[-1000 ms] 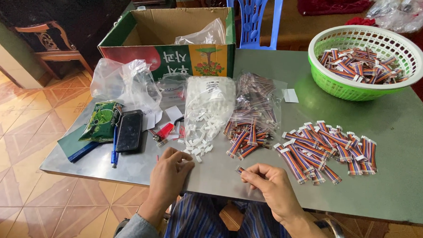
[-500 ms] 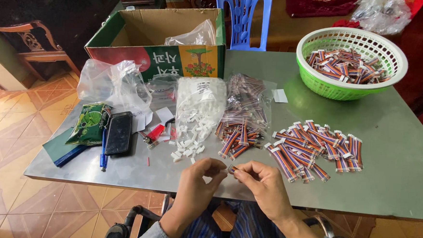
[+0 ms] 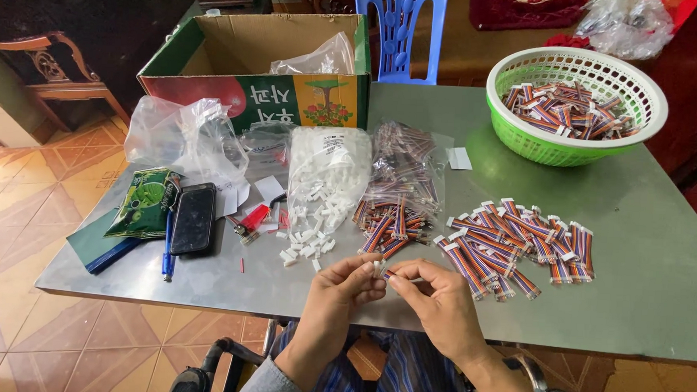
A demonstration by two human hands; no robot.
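Both hands meet at six o'clock over the near edge of the grey worktop (image 3: 663,268). The left hand (image 3: 342,287) pinches a small white plug (image 3: 377,267); the right hand (image 3: 437,298) pinches a short striped wire bundle (image 3: 398,277) just beside it. Loose white plugs (image 3: 308,240) lie at eleven o'clock, finished wire bundles (image 3: 521,241) at two, a green basket (image 3: 558,147) beyond.

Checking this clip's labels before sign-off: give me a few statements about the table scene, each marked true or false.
1. Both hands, left hand and right hand, pinch one small multicoloured wire piece between them. True.
2. The green plastic basket is empty. False: it holds multicoloured wire pieces.
3. The black phone lies left of the hands. True.
4. The open cardboard box sits on the floor. False: it stands on the grey table.
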